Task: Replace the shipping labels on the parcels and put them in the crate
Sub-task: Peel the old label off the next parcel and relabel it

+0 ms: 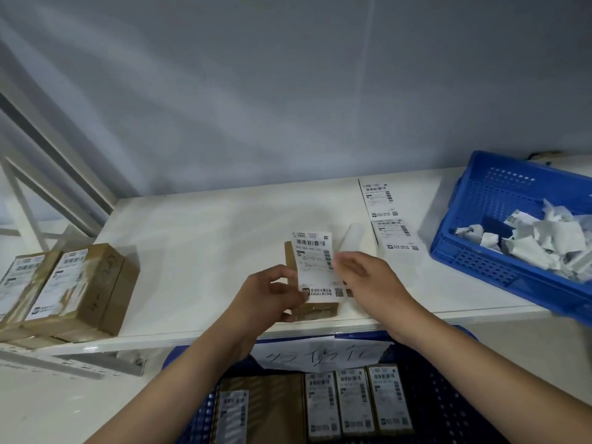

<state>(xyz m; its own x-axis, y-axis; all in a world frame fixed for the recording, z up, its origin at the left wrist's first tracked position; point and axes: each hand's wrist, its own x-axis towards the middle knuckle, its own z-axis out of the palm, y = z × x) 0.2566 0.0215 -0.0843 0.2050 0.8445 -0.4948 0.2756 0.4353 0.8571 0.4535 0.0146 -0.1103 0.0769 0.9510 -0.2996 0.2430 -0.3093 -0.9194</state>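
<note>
**Applying a label to the parcel at the shelf edge**

Holding a brown parcel (312, 307) near the front edge of the white shelf (198, 238), I am curling my left hand (272, 294) round its left side, thumb and fingers gripping. A white shipping label (315, 267) is lying over the top face of the parcel, hiding most of it; only a strip of cardboard is showing at the left and at the near end. My right hand (365, 277) is reaching in over the right edge of the label. Its fingertips are blurred, so I cannot tell whether they are pinching the label or lying flat on it.

Behind the parcel, a strip of two more labels (389, 216) is lying flat on the shelf. To the right, a blue crate (474, 251) is sitting tilted, cut off by the frame edge, holding torn label scraps (538, 241). At the left, stacked parcels (67, 293) are also running out of frame.

Below the shelf, a second blue crate (448, 405) is holding labelled parcels (355, 402) side by side; my forearms are covering part of it, and a handwritten paper sign (320, 354) on its far wall is hard to make out.
</note>
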